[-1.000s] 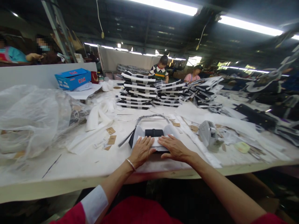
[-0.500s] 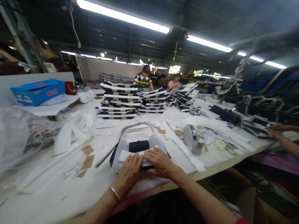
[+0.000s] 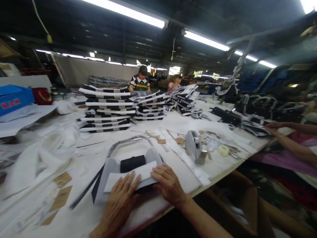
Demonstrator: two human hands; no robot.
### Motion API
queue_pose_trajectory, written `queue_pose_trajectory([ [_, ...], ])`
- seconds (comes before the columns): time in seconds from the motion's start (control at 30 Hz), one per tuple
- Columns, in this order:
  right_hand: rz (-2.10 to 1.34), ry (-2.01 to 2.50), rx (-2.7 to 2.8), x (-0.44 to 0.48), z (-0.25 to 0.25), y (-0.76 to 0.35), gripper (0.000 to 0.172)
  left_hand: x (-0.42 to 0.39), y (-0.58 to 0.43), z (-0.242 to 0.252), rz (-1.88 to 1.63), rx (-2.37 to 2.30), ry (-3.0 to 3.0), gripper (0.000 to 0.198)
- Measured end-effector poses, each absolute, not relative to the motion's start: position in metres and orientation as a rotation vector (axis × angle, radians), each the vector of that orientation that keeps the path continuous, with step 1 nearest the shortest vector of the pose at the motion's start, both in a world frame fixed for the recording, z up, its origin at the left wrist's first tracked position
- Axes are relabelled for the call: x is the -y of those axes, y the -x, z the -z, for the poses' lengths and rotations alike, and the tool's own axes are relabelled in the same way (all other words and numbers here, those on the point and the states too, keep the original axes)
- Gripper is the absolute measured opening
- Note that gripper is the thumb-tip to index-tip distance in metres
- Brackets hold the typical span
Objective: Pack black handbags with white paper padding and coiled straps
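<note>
Handbag (image 3: 133, 163) near table edge (image 3: 210, 185), left hand (image 3: 121, 198) and right hand (image 3: 169, 185) flattish on white strip (image 3: 147, 170), bare tabletop (image 3: 182, 172) rightward

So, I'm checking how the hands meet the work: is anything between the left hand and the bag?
Yes: a white strip lies across the front of the bag, with the left hand's fingers on it. The right hand is at the strip's other end; nothing else visible intervenes.
</note>
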State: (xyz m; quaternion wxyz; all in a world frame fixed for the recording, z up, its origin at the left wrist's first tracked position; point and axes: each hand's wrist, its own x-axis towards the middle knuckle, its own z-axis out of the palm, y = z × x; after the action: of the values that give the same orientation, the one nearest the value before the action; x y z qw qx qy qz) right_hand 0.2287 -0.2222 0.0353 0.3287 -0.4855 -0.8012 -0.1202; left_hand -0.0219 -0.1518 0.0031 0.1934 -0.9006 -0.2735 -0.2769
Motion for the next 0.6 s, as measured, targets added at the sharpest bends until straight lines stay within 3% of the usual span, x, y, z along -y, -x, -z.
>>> queue_pose_trajectory([
  [0.13,0.275,1.290,1.983,0.220,-0.026,-0.228,0.033,0.148,0.024,-0.006,0.780,0.666,2.501,0.052],
  [0.33,0.298,1.466,2.087,0.228,-0.040,-0.220,0.057,0.148,0.025,-0.010,0.816,0.608,2.576,0.057],
  [0.5,0.486,1.523,2.379,0.210,-0.070,-0.219,0.017,0.146,0.026,-0.008,0.805,0.602,2.659,0.059],
  [0.6,0.511,1.395,2.562,0.191,-0.076,-0.224,0.009,0.143,0.026,-0.005,0.793,0.599,2.680,0.061],
])
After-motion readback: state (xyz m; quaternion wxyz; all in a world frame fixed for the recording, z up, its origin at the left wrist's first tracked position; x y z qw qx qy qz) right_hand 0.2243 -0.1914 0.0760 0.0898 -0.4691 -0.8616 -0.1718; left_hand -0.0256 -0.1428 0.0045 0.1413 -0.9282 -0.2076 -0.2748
